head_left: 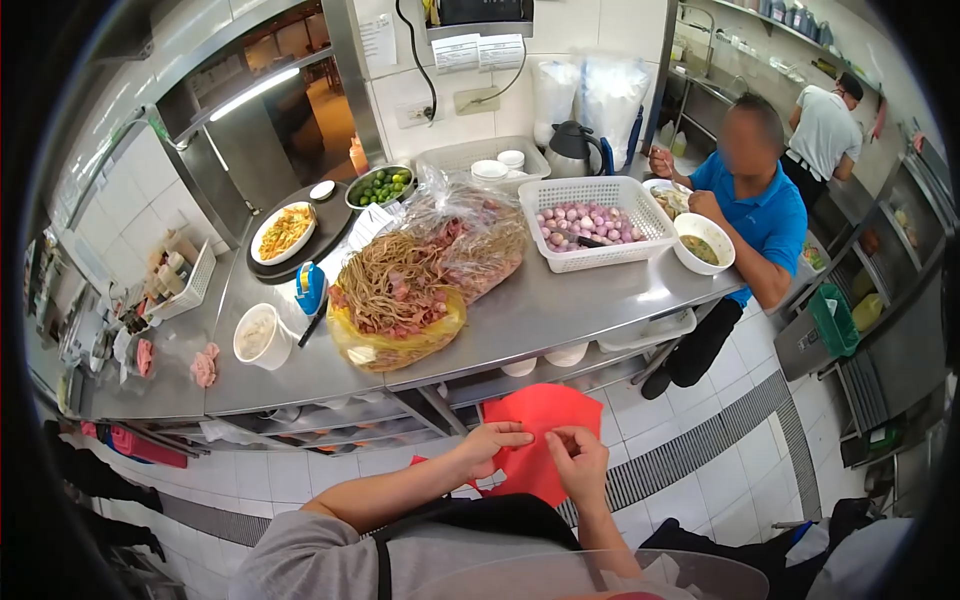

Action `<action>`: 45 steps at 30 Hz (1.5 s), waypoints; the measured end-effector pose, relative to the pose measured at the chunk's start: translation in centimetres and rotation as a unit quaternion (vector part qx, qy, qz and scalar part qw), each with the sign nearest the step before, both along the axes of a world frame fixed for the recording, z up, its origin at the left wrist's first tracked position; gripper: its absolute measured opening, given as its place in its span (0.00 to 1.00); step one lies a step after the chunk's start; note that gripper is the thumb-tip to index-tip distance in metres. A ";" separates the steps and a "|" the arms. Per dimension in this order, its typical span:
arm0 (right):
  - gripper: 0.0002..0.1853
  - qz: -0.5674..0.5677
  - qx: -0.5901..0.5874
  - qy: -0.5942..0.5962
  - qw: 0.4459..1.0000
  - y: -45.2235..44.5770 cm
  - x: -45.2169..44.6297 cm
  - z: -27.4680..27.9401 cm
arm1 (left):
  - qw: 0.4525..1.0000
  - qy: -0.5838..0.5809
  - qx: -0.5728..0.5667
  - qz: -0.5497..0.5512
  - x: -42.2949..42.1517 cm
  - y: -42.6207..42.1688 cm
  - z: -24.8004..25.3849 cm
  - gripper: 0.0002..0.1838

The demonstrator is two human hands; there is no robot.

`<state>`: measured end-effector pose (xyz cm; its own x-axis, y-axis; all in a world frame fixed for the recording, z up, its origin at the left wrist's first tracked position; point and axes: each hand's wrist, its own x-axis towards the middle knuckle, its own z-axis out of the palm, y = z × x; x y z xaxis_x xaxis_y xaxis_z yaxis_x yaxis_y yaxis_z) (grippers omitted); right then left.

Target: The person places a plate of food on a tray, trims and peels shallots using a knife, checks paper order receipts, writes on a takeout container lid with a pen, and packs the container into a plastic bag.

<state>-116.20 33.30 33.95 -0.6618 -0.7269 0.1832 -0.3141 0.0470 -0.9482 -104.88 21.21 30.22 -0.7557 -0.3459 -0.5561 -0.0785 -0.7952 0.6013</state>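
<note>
In front of my body hangs a red sheet (540, 405) that looks like a thin plastic bag. Its top edge spreads out toward the counter, and a smaller red piece shows by my left wrist. My left hand (492, 446) pinches it with thumb and forefinger on the left side. A short gap away, my right hand (580, 464) grips it between closed fingertips. Nearest on the counter is a yellow plastic bag (395, 335) full of brown skewers (395, 275) with pieces of meat. A clear plastic bag (480, 235) with more meat leans behind it.
On the steel counter (480, 345) stand a white basket of shallots (590, 225), a bowl of limes (380, 186), a plate of food (284, 234), a blue tape dispenser (311, 288) and a white tub (262, 336). A person in blue (755, 200) eats at the right end.
</note>
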 end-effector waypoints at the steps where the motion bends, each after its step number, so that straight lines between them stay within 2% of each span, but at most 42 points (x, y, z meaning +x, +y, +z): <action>1: 0.07 0.006 0.018 -0.015 1.000 0.3 0.4 -0.3 | 1.000 -0.010 0.006 -0.007 -0.2 0.2 0.4 0.09; 3: 0.07 0.030 0.048 -0.043 0.997 0.5 0.9 -0.8 | 0.999 -0.029 0.017 -0.021 -0.5 0.6 1.6 0.10; 6: 0.07 0.077 -0.016 -0.286 0.955 0.2 0.9 -1.5 | 0.997 -0.018 0.064 -0.039 -0.5 0.9 3.3 0.10; 9: 0.06 0.062 -0.078 -0.284 0.954 0.1 0.3 -1.4 | 0.993 0.061 0.036 -0.093 0.6 -1.2 3.2 0.16; 10: 0.05 0.029 -0.087 -0.183 0.979 0.2 -0.2 -1.1 | 0.994 0.074 0.033 -0.070 1.1 -2.2 2.8 0.15; 12: 0.04 -0.036 -0.106 0.023 0.993 0.8 -1.8 -0.4 | 0.976 0.185 0.115 0.014 2.8 -4.6 3.3 0.15; 14: 0.04 -0.118 -0.045 0.230 0.965 2.1 -3.3 0.6 | 0.985 0.087 0.095 0.118 4.6 -6.4 6.8 0.10; 16: 0.04 -0.150 0.022 0.232 0.961 3.1 -4.7 -0.6 | 0.964 0.255 0.008 0.078 7.4 -9.5 6.5 0.02; 17: 0.04 -0.161 0.060 0.235 0.957 3.3 -5.2 -1.4 | 0.977 0.195 -0.048 0.068 8.2 -9.8 6.9 0.04; 18: 0.07 -0.111 0.069 0.263 0.956 3.0 -5.6 -2.3 | 0.985 0.131 -0.100 0.061 9.0 -9.2 9.5 0.07; 19: 0.09 -0.055 0.081 0.289 0.952 2.3 -6.0 -3.3 | 0.971 0.069 -0.228 -0.011 9.7 -8.9 11.0 0.07; 20: 0.12 0.005 0.095 0.314 0.945 1.9 -6.0 -3.7 | 0.936 0.002 -0.344 -0.082 10.2 -8.7 11.6 0.08; 21: 0.17 0.040 0.044 0.243 0.968 0.9 -5.2 -1.9 | 0.833 0.012 -0.546 -0.090 10.3 -9.1 11.4 0.09; 22: 0.22 0.074 -0.005 0.166 0.983 -0.8 -3.7 1.1 | 0.687 0.011 -0.720 -0.097 10.3 -9.0 11.0 0.10; 24: 0.23 0.186 -0.058 0.151 0.969 -4.2 1.7 8.1 | 0.680 0.038 -0.723 -0.116 9.9 -6.6 12.1 0.14; 25: 0.22 0.255 -0.013 0.218 0.942 -6.3 3.3 8.2 | 0.682 0.005 -0.725 -0.097 10.3 -4.9 13.0 0.14; 27: 0.20 0.385 0.053 0.352 0.851 -9.8 6.2 8.1 | 0.674 -0.061 -0.734 -0.059 11.7 -3.3 14.7 0.14; 28: 0.20 0.432 0.027 0.176 0.884 -10.4 7.4 8.1 | 0.650 -0.178 -0.737 -0.043 13.5 -3.5 14.4 0.15; 29: 0.20 0.462 0.007 -0.004 0.887 -11.3 8.3 8.3 | 0.616 -0.293 -0.731 -0.026 15.7 -4.2 14.0 0.17; 30: 0.20 0.475 -0.008 -0.182 0.861 -12.3 9.3 8.6 | 0.574 -0.403 -0.713 -0.010 18.2 -5.1 13.6 0.19; 31: 0.15 0.473 -0.092 -0.178 0.858 -13.0 10.7 9.0 | 0.579 -0.453 -0.678 -0.009 21.2 -6.5 11.9 0.18; 32: 0.13 0.528 -0.094 -0.192 0.822 -13.9 11.4 9.1 | 0.584 -0.498 -0.641 -0.012 24.7 -7.8 9.5 0.18; 33: 0.12 0.579 -0.098 -0.205 0.783 -15.0 11.8 9.2 | 0.727 -0.400 -0.553 0.080 28.7 -8.5 7.3 0.17; 34: 0.10 0.627 -0.106 -0.214 0.742 -16.3 12.6 9.5 | 0.832 -0.280 -0.447 0.171 32.1 -8.9 6.1 0.17; 35: 0.05 0.620 -0.101 -0.121 0.769 -17.5 13.7 10.2 | 0.888 -0.146 -0.312 0.305 34.2 -8.0 7.1 0.15; 36: 0.06 0.597 -0.063 -0.013 0.799 -19.4 15.0 9.9 | 0.894 0.000 -0.161 0.418 35.6 -6.3 9.2 0.14; 38: 0.07 0.525 0.023 0.200 0.827 -23.7 17.8 7.2 | 0.850 0.111 -0.209 0.471 37.6 -2.9 15.3 0.15; 39: 0.07 0.580 0.160 -0.031 0.798 -26.1 18.3 4.2 | 0.862 0.105 -0.321 0.377 40.1 -3.3 15.1 0.15; 40: 0.07 0.588 0.286 -0.263 0.709 -28.2 19.0 1.2 | 0.858 0.097 -0.425 0.273 43.6 -3.4 14.6 0.16; 41: 0.09 0.561 0.279 -0.310 0.715 -29.3 20.9 -0.3 | 0.834 0.091 -0.519 0.164 46.1 -3.8 14.3 0.16; 43: 0.14 0.502 0.255 -0.398 0.724 -31.6 26.3 -1.5 | 0.861 0.025 -0.467 0.200 48.8 -7.2 14.3 0.18; 44: 0.15 0.449 0.243 -0.405 0.758 -33.0 29.4 -1.2 | 0.872 -0.007 -0.439 0.215 49.8 -9.2 14.5 0.19; 45: 0.16 0.391 0.234 -0.413 0.789 -34.1 32.5 -1.2 | 0.908 0.026 -0.280 0.310 49.6 -10.9 15.2 0.23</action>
<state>-83.68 -0.80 32.73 0.2689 -0.8320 -0.4853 0.2948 0.5507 -0.7809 -55.24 10.34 45.42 -0.3404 -0.9311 -0.1310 0.3204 -0.2458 0.9148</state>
